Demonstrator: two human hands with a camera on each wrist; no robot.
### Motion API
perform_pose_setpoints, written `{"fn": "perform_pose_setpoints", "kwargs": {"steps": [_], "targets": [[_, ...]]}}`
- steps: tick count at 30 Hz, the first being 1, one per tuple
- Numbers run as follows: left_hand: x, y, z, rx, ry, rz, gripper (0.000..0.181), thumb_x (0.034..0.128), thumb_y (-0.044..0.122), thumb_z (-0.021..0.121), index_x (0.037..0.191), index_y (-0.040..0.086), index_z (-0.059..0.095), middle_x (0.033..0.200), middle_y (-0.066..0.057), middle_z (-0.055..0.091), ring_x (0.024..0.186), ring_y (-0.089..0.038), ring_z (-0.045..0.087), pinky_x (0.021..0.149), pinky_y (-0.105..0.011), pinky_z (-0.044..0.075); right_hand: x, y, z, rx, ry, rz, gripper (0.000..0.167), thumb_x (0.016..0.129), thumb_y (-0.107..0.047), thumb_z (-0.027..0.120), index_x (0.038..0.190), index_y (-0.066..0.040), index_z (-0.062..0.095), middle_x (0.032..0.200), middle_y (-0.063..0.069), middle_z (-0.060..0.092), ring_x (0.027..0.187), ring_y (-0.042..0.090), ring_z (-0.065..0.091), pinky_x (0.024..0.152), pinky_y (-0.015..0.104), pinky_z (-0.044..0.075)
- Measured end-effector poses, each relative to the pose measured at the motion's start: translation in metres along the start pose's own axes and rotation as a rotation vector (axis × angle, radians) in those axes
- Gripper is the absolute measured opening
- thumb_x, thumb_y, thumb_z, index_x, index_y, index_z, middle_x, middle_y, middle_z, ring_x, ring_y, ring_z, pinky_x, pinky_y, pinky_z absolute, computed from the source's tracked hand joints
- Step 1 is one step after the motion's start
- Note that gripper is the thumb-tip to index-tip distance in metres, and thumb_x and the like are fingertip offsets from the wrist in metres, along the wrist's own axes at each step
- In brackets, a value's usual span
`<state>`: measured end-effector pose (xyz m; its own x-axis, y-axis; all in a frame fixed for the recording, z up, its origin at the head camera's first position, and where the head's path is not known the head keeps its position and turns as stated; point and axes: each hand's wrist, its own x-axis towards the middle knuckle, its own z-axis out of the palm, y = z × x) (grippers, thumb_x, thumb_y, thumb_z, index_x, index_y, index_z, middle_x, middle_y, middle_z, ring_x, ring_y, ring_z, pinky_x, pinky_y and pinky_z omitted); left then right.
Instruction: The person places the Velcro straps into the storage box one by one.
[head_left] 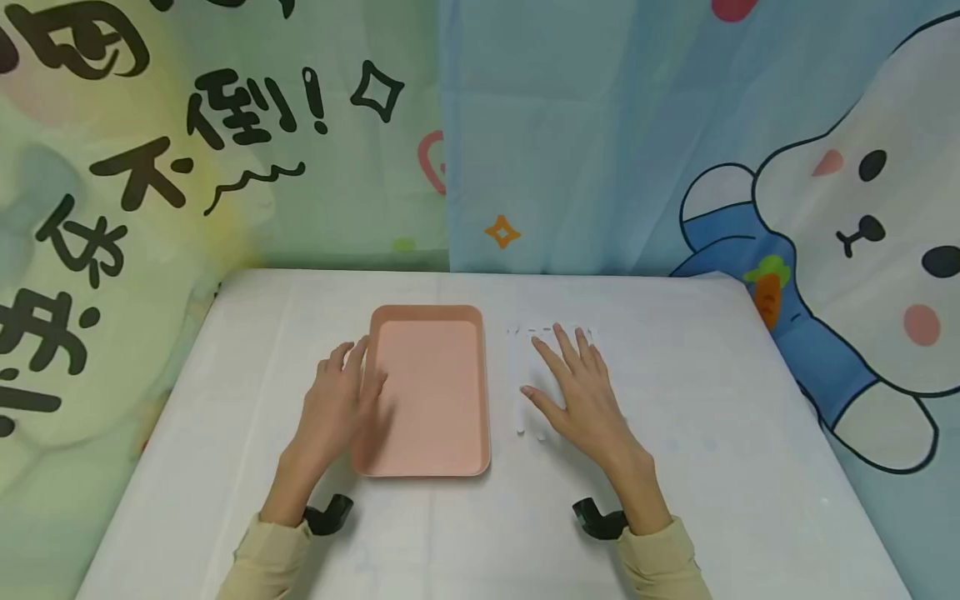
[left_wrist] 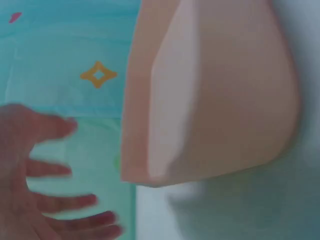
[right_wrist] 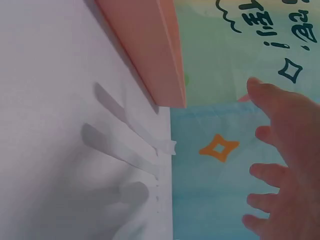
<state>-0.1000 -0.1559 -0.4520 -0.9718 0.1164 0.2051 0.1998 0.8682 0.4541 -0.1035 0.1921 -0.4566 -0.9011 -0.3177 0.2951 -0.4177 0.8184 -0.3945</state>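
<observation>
Slim white plastic-looking pieces [right_wrist: 120, 151] lie beside pink rectangular tray [head_left: 431, 392], none inside; handling seems unstarted; left hand [head_left: 340, 402], right hand [head_left: 585, 404] apart, gripping nothing.

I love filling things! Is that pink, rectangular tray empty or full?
Empty: the pink, rectangular tray shows its bare floor, with nothing lying in it.

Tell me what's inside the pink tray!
Inside the pink tray, the head view shows its smooth bottom, shaded near the left hand. That hand covers a bit of the tray's left side, so what lies behind it can't be seen there.
</observation>
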Motion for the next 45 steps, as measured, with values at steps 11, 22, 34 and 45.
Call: {"fn": "perform_pose_setpoints", "kwargs": {"steps": [11, 22, 34, 45], "targets": [[-0.002, -0.014, 0.016, -0.282, -0.056, -0.309, 0.038, 0.0995, 0.007, 0.056, 0.131, -0.014, 0.059, 0.103, -0.028, 0.071, 0.082, -0.032, 0.070, 0.061, -0.033, 0.055, 0.015, 0.009, 0.012, 0.174, 0.108, -0.042, 0.061, 0.091, -0.010, 0.077, 0.144, 0.004, 0.051, 0.147, 0.027, 0.052, 0.131, 0.043, 0.055, 0.105, 0.058, 0.047], [-0.005, -0.019, 0.017, -0.314, -0.015, -0.323, 0.033, 0.0991, 0.004, 0.057, 0.127, -0.011, 0.064, 0.099, -0.029, 0.073, 0.073, -0.028, 0.071, 0.055, -0.028, 0.052, 0.053, 0.019, 0.028, 0.401, -0.050, 0.179, 0.052, 0.097, -0.005, 0.069, 0.144, 0.004, 0.051, 0.139, 0.024, 0.060, 0.122, 0.040, 0.063, 0.103, 0.048, 0.052], [-0.010, -0.019, 0.018, -0.309, -0.050, -0.354, 0.033, 0.1001, 0.005, 0.056, 0.129, -0.009, 0.064, 0.097, -0.027, 0.073, 0.060, -0.018, 0.063, 0.052, -0.026, 0.047, 0.089, 0.039, 0.052, 0.486, -0.091, 0.360, 0.048, 0.100, -0.009, 0.064, 0.146, -0.002, 0.054, 0.137, 0.022, 0.064, 0.124, 0.038, 0.064, 0.103, 0.049, 0.051], [-0.009, -0.015, 0.023, -0.314, -0.030, -0.342, 0.031, 0.0997, 0.005, 0.058, 0.126, -0.009, 0.066, 0.089, -0.024, 0.073, 0.057, -0.018, 0.062, 0.051, -0.025, 0.047, 0.100, 0.047, 0.062, 0.478, -0.060, 0.408, 0.027, 0.098, -0.006, 0.065, 0.123, 0.001, 0.070, 0.114, 0.021, 0.073, 0.108, 0.035, 0.069, 0.095, 0.046, 0.055]]}}
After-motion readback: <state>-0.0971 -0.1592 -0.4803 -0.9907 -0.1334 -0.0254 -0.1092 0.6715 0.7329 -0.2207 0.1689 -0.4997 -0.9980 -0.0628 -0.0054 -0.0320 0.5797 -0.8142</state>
